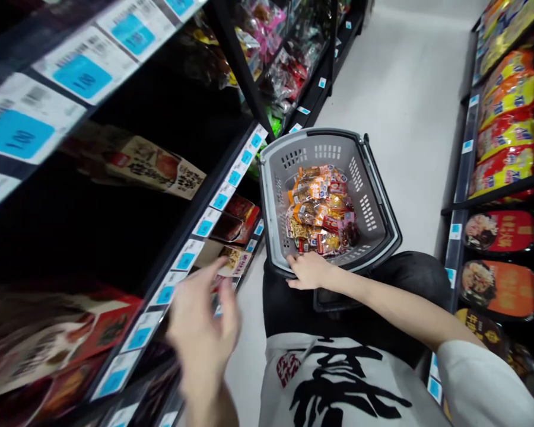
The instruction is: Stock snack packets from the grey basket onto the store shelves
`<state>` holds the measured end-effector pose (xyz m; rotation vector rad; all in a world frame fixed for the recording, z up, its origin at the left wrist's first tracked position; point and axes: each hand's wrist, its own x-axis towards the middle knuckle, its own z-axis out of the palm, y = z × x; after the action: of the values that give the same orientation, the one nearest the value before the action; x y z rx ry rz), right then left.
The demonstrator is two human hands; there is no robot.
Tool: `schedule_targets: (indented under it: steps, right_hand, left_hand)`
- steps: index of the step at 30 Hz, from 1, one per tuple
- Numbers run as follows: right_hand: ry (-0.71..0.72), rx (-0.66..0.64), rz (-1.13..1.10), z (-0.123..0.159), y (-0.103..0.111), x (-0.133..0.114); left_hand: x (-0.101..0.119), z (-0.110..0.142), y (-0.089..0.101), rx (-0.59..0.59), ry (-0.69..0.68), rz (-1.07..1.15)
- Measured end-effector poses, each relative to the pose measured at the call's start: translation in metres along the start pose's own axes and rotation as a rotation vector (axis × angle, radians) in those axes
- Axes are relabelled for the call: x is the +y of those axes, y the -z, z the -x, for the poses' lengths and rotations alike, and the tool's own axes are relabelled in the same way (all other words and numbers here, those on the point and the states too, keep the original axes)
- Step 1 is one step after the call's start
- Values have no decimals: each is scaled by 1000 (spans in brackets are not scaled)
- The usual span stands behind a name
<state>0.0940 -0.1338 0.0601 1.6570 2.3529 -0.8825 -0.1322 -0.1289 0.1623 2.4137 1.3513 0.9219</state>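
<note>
A grey shopping basket (289,145) with a dark handle rests by my knees. Several small packaged snacks (323,210) in clear, orange and red wrappers lie in its bottom. My right hand (310,270) grips the near rim of the basket, fingers bent over the edge. Left of it, my left hand (202,323) is raised beside the shelf edge, somewhat blurred, thumb and index finger apart with nothing visible between them. Beyond its fingertips, on a lower shelf, is a pale snack package (235,262).
Black shelves with a price-tag strip (186,261) run along my left, holding a beige packet (160,166) and red-and-white packages (71,338). To my right are red-and-yellow bags (507,127) and lidded food bowls (501,289). A pale floor (400,89) stretches ahead between the shelves.
</note>
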Motion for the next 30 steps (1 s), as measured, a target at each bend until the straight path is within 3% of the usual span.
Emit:
schedule_targets:
  steps: [2,5,8,10,17,22,30]
  right_hand:
    - [5,2,5,0,1,0]
    - [37,-27,-8,-1,3,1]
    - [48,-63,-36,-2,7,1]
    - [35,-64,-53,-3,9,1]
    - [36,-41,-81,-8,7,5]
    - [38,40,-77,-14,-2,8]
    - [24,35,-64,-16,-2,8]
  left_hand:
    - [1,-28,-62,-55,-107,76]
    - [-8,-51,-142,-261,-116,171]
    - [-23,-53,-184,-464,-37,155]
    - [-29,-51,-190,-489,-16,183]
    - [-35,-53,-183,-463,38,248]
    - [-37,-57,-187,-441,37,243]
    - [-38,-59,-188,-433,24,237]
